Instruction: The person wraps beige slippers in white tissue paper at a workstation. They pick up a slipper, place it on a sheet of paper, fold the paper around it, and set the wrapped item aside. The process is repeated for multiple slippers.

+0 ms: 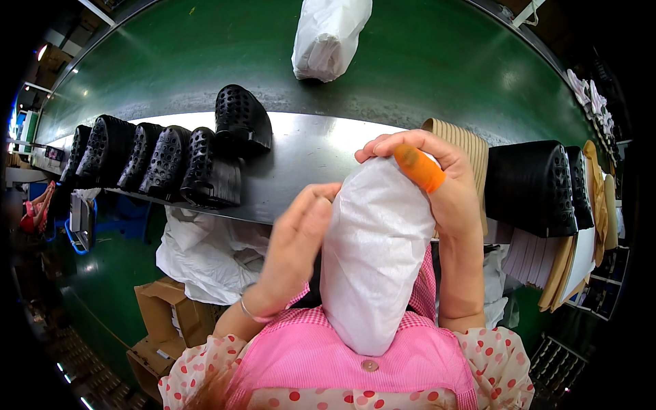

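A long, rounded bundle in thin white wrapping [376, 246] leans upright against my chest; what is inside is hidden. My right hand [441, 167] grips its top right end, fingers curled over the far rim and the thumb, in an orange finger cot [418, 167], lying on the near face. On the other side my left hand [301, 229] is slightly blurred, its fingers stretched out and the tips at the wrapping's upper left edge. Farther off, a second white-wrapped bundle [333, 41] lies on the green belt [444, 75].
Stacked black plastic shells with round holes [164, 160] line the metal ledge [301, 147] at left; more black shells [529, 184] stand at right beside ribbed tan pieces [471, 150] and paper sheets [526, 256]. Below the ledge are white cloth [205, 253] and an open cardboard box [160, 314].
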`<state>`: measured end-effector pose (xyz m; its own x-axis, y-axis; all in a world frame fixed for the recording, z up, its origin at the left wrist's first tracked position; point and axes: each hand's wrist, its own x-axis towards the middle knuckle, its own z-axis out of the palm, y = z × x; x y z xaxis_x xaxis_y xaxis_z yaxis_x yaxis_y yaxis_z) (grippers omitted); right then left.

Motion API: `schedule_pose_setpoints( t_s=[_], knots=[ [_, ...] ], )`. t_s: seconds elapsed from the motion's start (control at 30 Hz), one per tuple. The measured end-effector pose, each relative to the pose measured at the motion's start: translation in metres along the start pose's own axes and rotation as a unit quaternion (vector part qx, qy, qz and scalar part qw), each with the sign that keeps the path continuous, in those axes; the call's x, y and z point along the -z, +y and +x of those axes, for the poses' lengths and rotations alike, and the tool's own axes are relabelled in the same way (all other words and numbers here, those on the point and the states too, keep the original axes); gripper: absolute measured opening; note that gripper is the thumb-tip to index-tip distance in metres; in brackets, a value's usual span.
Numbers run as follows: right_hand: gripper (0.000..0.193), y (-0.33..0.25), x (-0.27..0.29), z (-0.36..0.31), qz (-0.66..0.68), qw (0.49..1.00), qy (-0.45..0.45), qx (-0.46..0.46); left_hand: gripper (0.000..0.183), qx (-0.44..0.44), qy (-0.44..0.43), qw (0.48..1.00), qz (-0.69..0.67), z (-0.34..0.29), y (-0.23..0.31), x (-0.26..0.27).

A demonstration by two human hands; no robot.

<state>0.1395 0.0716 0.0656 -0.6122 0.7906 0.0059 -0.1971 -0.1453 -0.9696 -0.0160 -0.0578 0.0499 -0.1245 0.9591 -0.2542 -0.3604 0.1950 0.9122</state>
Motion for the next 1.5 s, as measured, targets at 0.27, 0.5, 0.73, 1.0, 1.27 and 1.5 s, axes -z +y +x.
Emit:
schedule_pose_setpoints(
  t_s=[0.27,0.5,0.73,1.0,1.27,1.5],
  knots=[
    [0.016,0.003,-0.001,0.000,0.178,0.977,-0.093,0.066,0.034,-0.001,-0.037,0.995,-0.088,0.002,-0.030,-0.004],
    [0.019,-0.002,0.032,0.023,0.039,0.992,0.110,-0.058,0.074,-0.124,0.002,0.978,0.165,0.015,-0.009,-0.003],
    [0.021,0.003,0.046,0.044,0.031,0.981,0.167,-0.092,0.106,-0.157,-0.102,0.956,0.228,0.009,0.001,0.008],
    [0.026,0.019,0.066,0.053,0.100,0.972,0.187,-0.105,0.101,-0.057,-0.068,0.996,-0.007,0.017,-0.015,0.000],
    [0.047,-0.006,0.071,0.034,0.086,0.964,0.241,-0.072,0.079,0.062,-0.059,0.958,-0.273,0.028,-0.006,0.008],
    [0.034,0.017,0.080,0.011,-0.009,0.981,0.192,-0.040,0.062,-0.246,0.126,0.958,0.070,0.078,0.040,-0.003]
  ],
)
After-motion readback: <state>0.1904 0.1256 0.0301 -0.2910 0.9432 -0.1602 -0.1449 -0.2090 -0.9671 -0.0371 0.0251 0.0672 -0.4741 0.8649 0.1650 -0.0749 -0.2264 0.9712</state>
